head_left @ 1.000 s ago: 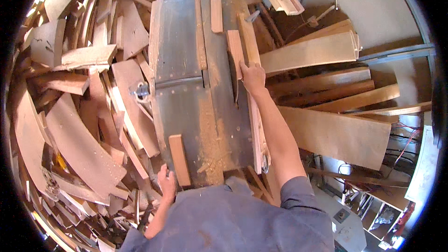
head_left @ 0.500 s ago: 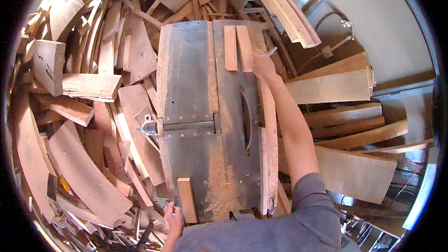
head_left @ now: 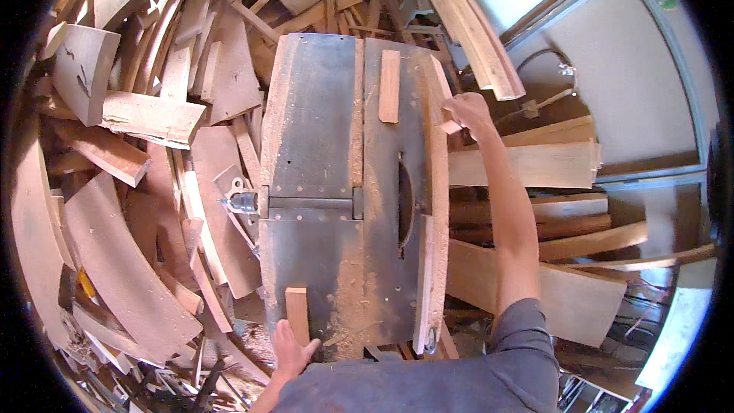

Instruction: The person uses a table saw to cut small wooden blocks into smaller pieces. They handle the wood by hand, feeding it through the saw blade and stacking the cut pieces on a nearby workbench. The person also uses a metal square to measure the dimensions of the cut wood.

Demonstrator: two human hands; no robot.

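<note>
A dark metal saw table (head_left: 321, 122) stretches in front of me, with a long blade slot (head_left: 403, 206) right of its middle. My right hand (head_left: 470, 113) is past the table's right edge, fingers closed on a short wooden strip (head_left: 440, 84) held tilted over the wooden fence (head_left: 437, 183). A similar wooden strip (head_left: 390, 86) lies alone on the far right of the table. At the near left corner, my left hand (head_left: 293, 350) grips the lower end of a wooden block (head_left: 297, 310), thumb on its right side and fingers on its left.
Offcuts and boards (head_left: 134, 252) are heaped along the left and far sides. Longer planks (head_left: 527, 164) lie stacked at the right, and long beams (head_left: 466, 27) jut in from the far right. Sawdust (head_left: 352, 275) covers part of the table. A metal fitting (head_left: 243, 202) sticks out at the left edge.
My right hand has moved right, taking one of the two far strips off the table surface. My left hand has come up from beside the near block onto its lower end.
</note>
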